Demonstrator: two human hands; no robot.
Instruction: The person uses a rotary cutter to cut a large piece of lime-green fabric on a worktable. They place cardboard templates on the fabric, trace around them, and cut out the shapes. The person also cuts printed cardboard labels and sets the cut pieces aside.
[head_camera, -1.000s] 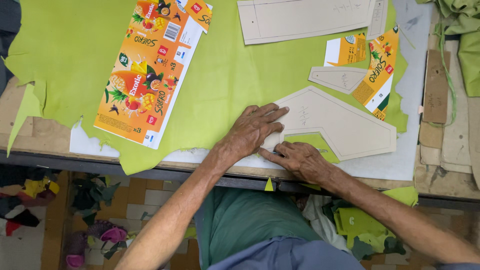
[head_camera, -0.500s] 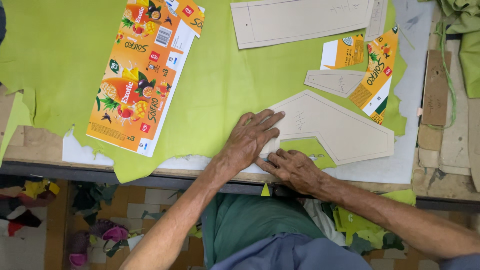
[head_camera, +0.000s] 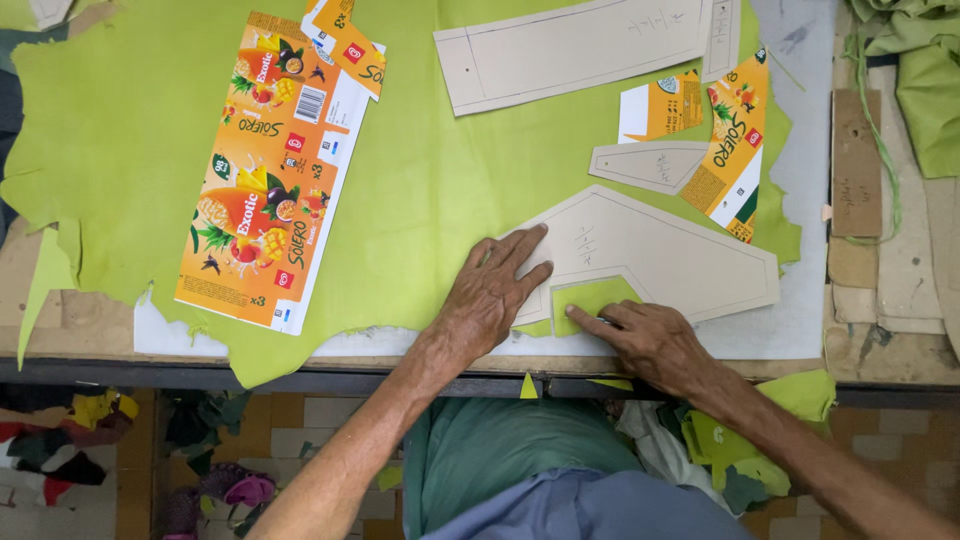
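Left hand (head_camera: 490, 295) flat, fingers spread, pinning cardboard template (head_camera: 650, 255) on green leather (head_camera: 420, 190); right hand (head_camera: 655, 340) curled at the template's notch just beside it, tool hidden.

Workbench (head_camera: 70, 345) (green leather (head_camera: 130, 130) atop)

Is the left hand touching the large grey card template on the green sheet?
Touching. The head view shows the left hand lying flat with its fingers spread over the edge of the card template.
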